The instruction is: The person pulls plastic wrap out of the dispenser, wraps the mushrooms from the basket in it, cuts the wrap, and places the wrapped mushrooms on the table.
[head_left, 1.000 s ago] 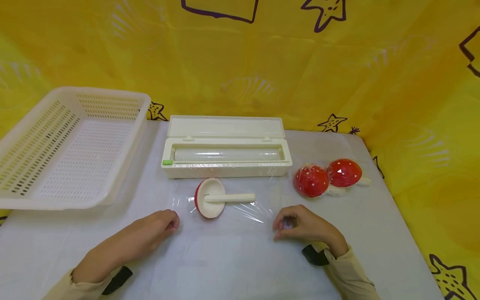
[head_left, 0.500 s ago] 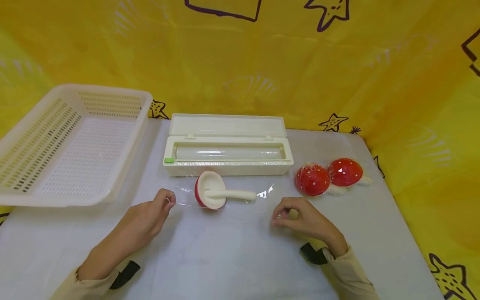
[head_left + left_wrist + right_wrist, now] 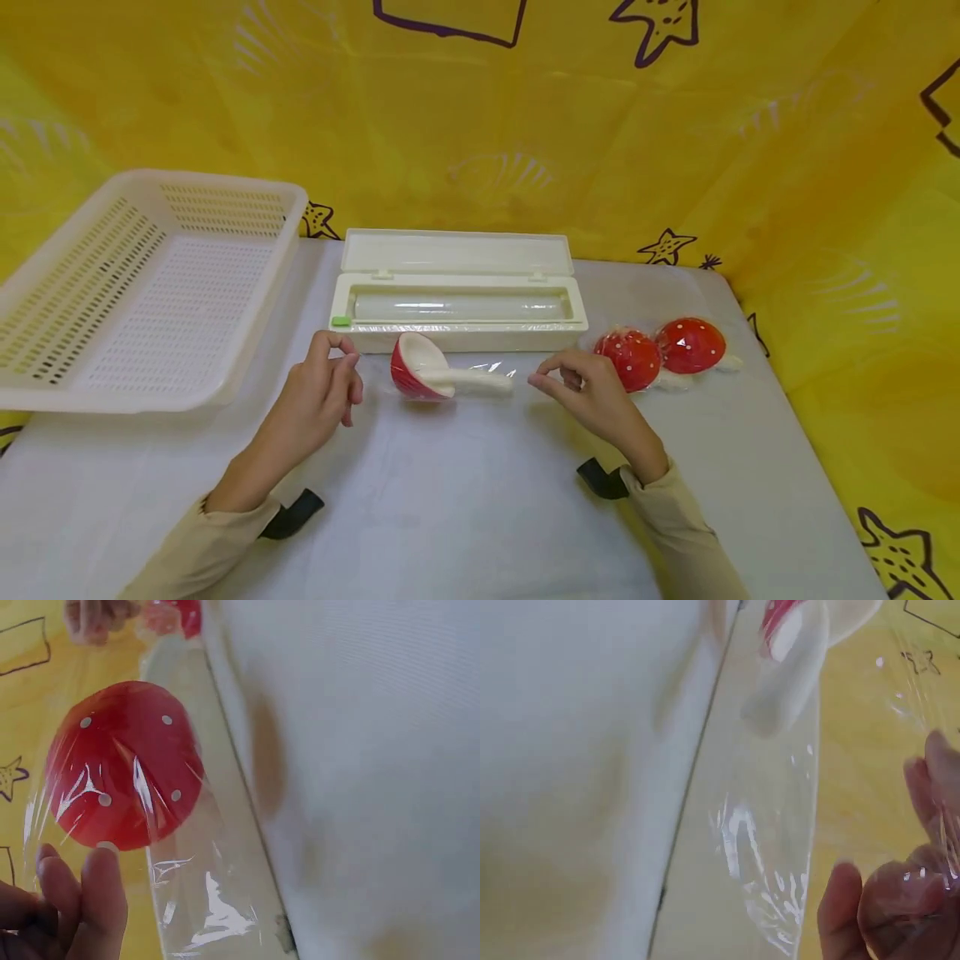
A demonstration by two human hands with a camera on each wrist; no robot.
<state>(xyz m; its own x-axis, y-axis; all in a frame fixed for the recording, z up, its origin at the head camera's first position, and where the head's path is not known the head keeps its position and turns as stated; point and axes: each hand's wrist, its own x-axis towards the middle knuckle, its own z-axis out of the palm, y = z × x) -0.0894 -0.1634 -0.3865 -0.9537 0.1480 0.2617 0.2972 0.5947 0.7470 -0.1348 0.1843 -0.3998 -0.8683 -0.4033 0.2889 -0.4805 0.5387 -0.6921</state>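
A red ladle (image 3: 415, 371) with white dots, a white inside and a white handle lies tilted in clear cling film (image 3: 491, 367), between my two hands. My left hand (image 3: 318, 396) pinches the film on the bowl side, fingers bent. On the handle side my right hand (image 3: 592, 392) pinches it between thumb and fingers. The left wrist view shows the film creased over the underside of the ladle's bowl (image 3: 127, 765). In the right wrist view film (image 3: 765, 892) runs beside the white handle (image 3: 780, 697) and over my fingertips (image 3: 907, 889).
Behind the ladle stands a white cling film box (image 3: 457, 340) with its lid up and a roll (image 3: 457, 307) inside. At right lie red dotted ladles (image 3: 690, 345) wrapped in film. A white perforated basket (image 3: 296, 217) stands at left, before a yellow cloth backdrop (image 3: 480, 108).
Both hands have risen and moved away from me toward the box, the film going with them. The ladle has shifted toward the box and tipped, showing more of its red outside.
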